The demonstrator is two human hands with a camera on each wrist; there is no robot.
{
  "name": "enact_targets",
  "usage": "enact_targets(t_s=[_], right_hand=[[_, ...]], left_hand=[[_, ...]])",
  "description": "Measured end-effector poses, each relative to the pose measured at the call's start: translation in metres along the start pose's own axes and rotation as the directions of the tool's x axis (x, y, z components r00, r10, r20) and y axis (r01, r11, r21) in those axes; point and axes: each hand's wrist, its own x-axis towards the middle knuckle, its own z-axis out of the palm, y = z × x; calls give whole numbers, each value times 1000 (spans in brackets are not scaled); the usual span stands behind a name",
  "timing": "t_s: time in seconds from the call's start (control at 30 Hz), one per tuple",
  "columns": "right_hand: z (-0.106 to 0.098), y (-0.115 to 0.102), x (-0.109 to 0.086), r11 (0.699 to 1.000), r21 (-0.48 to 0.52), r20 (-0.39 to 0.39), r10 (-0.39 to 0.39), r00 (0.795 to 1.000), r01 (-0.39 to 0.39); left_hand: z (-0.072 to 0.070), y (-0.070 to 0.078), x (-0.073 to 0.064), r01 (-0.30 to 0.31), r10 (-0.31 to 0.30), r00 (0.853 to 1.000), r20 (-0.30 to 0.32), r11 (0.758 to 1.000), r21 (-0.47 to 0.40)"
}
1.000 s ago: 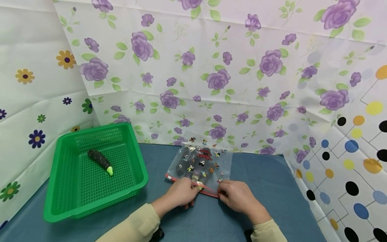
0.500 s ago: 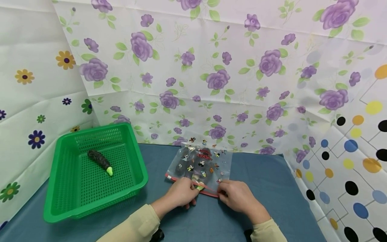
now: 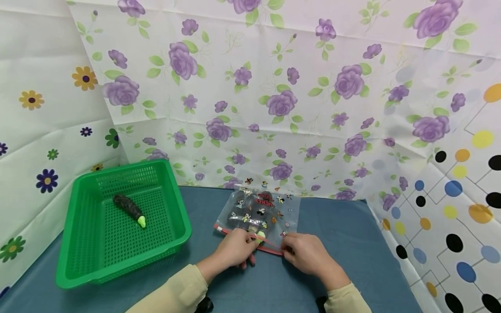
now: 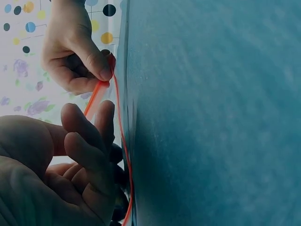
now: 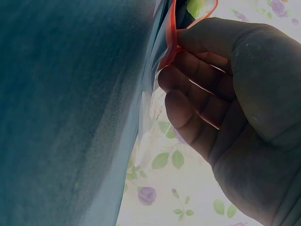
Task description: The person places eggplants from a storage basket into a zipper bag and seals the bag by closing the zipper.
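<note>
A clear zip bag (image 3: 287, 219) with cartoon prints and an orange-red seal lies on the table, several dark eggplants (image 3: 235, 215) inside it. At its parted mouth, my left hand (image 3: 235, 248) holds the light-green stem end of an eggplant (image 3: 260, 236); the exact finger contact is hidden. In the left wrist view, two fingertips (image 4: 106, 115) stand above the lower seal strip. My right hand (image 3: 307, 254) pinches the seal's right end between thumb and index finger, while its other fingers (image 5: 178, 106) curl loosely in the right wrist view.
On the left stands a green perforated basket (image 3: 182, 221) holding one rough dark eggplant (image 3: 129, 208) with a green end. A blue cloth (image 3: 336, 226) covers the table. Flowered sheeting (image 3: 219, 87) hangs behind, and dotted sheeting (image 3: 462, 208) borders the right side.
The green-ended eggplant has slid slightly farther into the bag, away from me. My left fingers have shifted a little at the mouth. The right hand stays put on the seal.
</note>
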Motion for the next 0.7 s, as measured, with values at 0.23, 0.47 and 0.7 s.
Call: enact_targets(t_s=[0.23, 0.47, 0.7], right_hand=[[1, 0, 0, 1000, 1, 3, -1, 1000, 1], [2, 1, 1, 1000, 5, 17, 8, 1000, -8], [4, 2, 1, 1000, 9, 17, 11, 1000, -12]], left_hand=[[3, 1, 0, -9, 8, 999, -42, 1000, -7], [4, 1, -1, -27, 26, 998, -56, 1000, -15], [6, 0, 2, -28, 27, 997, -66, 1000, -10]])
